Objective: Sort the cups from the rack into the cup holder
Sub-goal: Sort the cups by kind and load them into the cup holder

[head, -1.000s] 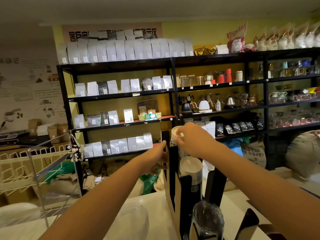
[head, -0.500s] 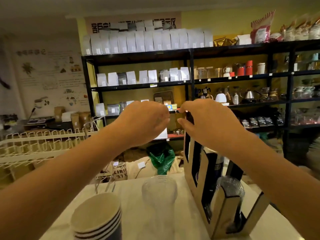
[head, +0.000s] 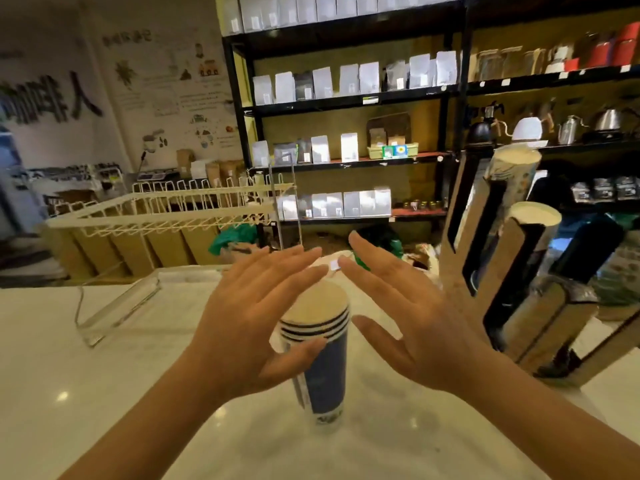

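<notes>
A stack of dark blue paper cups [head: 323, 344] stands upright on the white counter [head: 104, 375] in the middle of the view. My left hand [head: 256, 313] is spread open on the stack's left side, thumb near its rim. My right hand [head: 405, 313] is spread open on its right, apart from it. The wooden cup holder [head: 540, 306] stands at the right, with cup stacks showing at the top of its slots [head: 512, 164]. The white wire rack [head: 166, 209] is at the back left.
Black shelves [head: 346, 102] with white bags and kettles fill the background. Brown boxes stand under the wire rack. The rack's metal foot [head: 114, 306] rests on the counter's left part. The counter's far edge runs behind the cups.
Both hands have come down from the top of the cup holder and now hover open around the blue cup stack. The view has tilted down and to the left.
</notes>
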